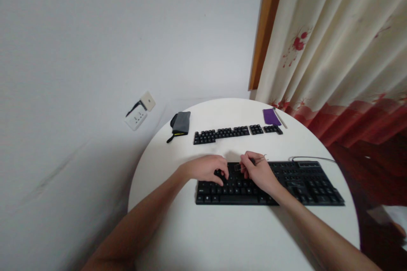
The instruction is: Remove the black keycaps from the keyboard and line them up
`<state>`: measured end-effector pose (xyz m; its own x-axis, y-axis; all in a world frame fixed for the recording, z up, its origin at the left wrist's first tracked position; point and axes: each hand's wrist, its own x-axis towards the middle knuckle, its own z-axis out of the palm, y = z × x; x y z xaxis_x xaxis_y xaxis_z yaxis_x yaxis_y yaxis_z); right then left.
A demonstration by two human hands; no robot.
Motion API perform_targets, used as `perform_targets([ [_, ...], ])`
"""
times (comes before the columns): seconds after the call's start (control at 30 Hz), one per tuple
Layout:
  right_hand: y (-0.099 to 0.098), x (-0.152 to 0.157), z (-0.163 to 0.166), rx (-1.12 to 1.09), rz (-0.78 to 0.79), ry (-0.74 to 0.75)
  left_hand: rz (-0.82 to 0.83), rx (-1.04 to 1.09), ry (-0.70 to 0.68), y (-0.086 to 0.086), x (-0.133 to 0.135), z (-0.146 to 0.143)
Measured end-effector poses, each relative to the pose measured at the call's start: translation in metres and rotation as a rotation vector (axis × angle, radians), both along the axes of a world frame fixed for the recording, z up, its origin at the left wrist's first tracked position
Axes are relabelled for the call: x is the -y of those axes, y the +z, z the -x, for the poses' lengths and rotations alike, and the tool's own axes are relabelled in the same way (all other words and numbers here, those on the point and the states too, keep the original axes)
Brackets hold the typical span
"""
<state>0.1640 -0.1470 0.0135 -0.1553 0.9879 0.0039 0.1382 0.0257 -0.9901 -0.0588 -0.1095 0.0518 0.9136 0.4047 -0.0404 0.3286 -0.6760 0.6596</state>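
On my head view, the only feed I have, the black keyboard (248, 191) lies flat on the round white table (190, 237), its long front edge toward me and a cable (313, 158) running off its far right side. I see the right hand (254, 169) over the middle of it, thumb and fingers pinched on the dark handle of a wire tool (238, 167), whose loop sits low over the upper keys. The left hand (211, 168) bends over the keyboard's left end, fingertips down among the keys; I cannot tell whether they grip one. Beyond the keyboard, I make out black keycaps (232, 132) laid out in blocks along a line. A grey pouch (182, 123) lies beyond their left end, and a purple cloth item (271, 117) just beyond their right, beside a thin pale stick (282, 120).
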Motion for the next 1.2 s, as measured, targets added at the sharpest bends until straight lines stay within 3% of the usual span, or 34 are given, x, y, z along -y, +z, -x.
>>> perform_targets([
  [0.1, 0.000, 0.000, -0.001, 0.055, -0.046, -0.023, 0.075, 0.077, 0.059, 0.000, 0.000, -0.001],
  [0.2, 0.007, 0.003, -0.001, 0.103, -0.149, -0.054, 0.177, 0.265, 0.230, 0.000, -0.002, -0.002],
  [0.4, 0.021, 0.012, 0.000, 0.060, -0.313, -0.001, 0.548, 0.580, 0.546, -0.008, 0.003, -0.014],
  [0.63, 0.024, 0.018, 0.008, 0.070, -0.411, 0.031, 0.789, 0.655, 0.510, -0.008, 0.012, -0.026],
  [0.93, 0.026, 0.018, 0.007, 0.034, -0.397, -0.010, 0.800, 0.696, 0.457, -0.013, 0.015, -0.030],
  [1.2, 0.027, 0.019, 0.006, 0.183, -0.497, -0.058, 0.724, 0.715, 0.475, -0.015, 0.018, -0.036],
])
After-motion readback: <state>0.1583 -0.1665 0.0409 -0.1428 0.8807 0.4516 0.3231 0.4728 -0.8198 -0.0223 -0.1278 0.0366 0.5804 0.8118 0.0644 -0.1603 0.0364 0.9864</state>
